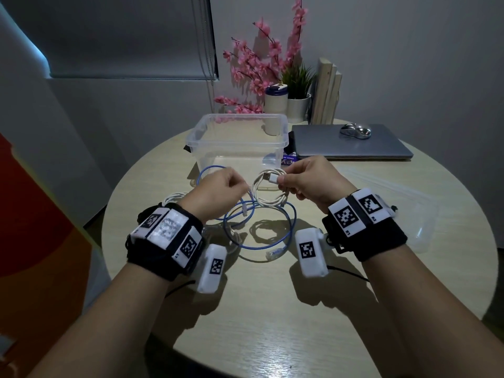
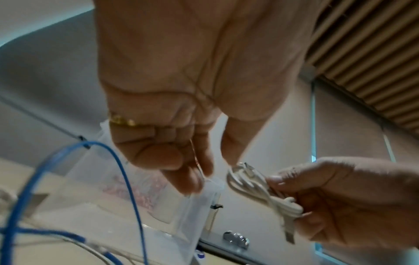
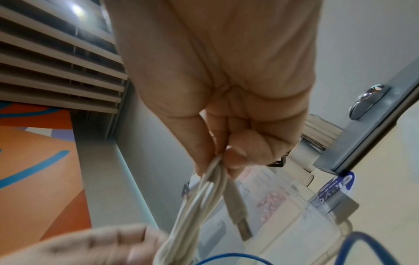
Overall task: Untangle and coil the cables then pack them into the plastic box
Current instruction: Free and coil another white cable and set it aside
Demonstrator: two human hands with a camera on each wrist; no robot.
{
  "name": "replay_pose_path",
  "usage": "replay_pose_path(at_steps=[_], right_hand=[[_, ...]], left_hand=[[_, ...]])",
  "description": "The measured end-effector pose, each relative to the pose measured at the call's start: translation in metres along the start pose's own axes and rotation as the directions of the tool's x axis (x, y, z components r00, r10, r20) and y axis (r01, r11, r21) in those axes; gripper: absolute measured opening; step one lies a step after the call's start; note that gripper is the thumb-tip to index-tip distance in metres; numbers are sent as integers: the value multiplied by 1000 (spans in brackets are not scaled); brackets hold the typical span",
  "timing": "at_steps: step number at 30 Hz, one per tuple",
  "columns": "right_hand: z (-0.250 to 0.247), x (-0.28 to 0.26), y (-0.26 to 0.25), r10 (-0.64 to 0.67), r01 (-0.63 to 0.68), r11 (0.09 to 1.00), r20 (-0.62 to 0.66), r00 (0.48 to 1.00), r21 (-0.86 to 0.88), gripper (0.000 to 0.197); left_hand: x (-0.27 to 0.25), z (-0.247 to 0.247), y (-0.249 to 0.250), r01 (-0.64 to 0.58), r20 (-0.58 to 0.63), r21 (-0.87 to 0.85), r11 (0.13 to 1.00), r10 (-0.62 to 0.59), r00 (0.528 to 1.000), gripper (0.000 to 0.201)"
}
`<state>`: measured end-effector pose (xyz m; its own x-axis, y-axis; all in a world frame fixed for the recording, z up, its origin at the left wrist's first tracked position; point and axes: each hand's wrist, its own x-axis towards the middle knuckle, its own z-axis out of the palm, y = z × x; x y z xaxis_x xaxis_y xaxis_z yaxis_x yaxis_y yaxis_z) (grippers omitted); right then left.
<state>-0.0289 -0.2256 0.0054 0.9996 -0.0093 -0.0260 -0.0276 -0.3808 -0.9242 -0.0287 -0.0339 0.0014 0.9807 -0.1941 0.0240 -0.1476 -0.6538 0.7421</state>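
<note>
My right hand grips a coiled white USB cable above the round table, pinching the bundle between thumb and fingers, with its plug hanging free. My left hand hovers just left of the coil with curled fingers. Its thumb tip touches the coil's end loop; whether it holds anything is unclear. A loose blue network cable lies looped on the table under both hands. The clear plastic box stands open just beyond.
A second white cable lies by my left wrist. A closed laptop with a mouse sits back right. The clear box lid lies at right. A cup, potted plants and pink flowers stand behind the box.
</note>
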Motion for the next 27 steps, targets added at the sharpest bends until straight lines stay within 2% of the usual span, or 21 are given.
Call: replay_pose_path(at_steps=[2, 5, 6, 8, 10, 12, 15, 17, 19, 22, 27], right_hand=[[-2, -1, 2, 17, -17, 1000, -12, 1000, 8, 9], [-4, -2, 2, 39, -38, 999, -21, 999, 26, 8], [-5, -3, 2, 45, -44, 998, -20, 999, 32, 8], [-7, -4, 1, 58, -57, 997, -17, 998, 50, 8], [-10, -6, 1, 65, -64, 996, -16, 998, 70, 9], [-13, -8, 0, 69, -66, 994, -26, 997, 86, 11], [-17, -10, -1, 92, -84, 985, -45, 995, 153, 14], [-19, -11, -1, 103, -91, 978, -53, 993, 187, 15], [-20, -10, -1, 108, -96, 978, -55, 993, 186, 16], [-21, -8, 2, 118, -111, 985, -42, 992, 131, 17], [-15, -5, 11, 144, -143, 989, 23, 989, -39, 10]], left_hand=[[-11, -3, -1, -60, 180, 229, 972, 19, 984, 9], [-25, 11, 2, -126, 429, 455, 882, -93, 899, 23], [-27, 17, 2, -141, 469, 501, 854, -131, 873, 26], [-26, 26, 0, -190, 507, 547, 815, -142, 850, 17], [-21, 24, -2, -216, 493, 552, 806, -106, 863, 5], [-13, 16, -4, -196, 445, 494, 847, -52, 894, 9], [3, -1, -7, -72, 287, 247, 966, -2, 958, 18], [12, -11, -7, -5, 146, 110, 994, -11, 989, 23], [18, -20, -4, 16, 20, -35, 999, -15, 1000, 28], [23, -32, 0, -33, -162, -209, 977, -1, 987, 32], [22, -50, 16, -221, -407, -375, 900, 54, 912, 30]])
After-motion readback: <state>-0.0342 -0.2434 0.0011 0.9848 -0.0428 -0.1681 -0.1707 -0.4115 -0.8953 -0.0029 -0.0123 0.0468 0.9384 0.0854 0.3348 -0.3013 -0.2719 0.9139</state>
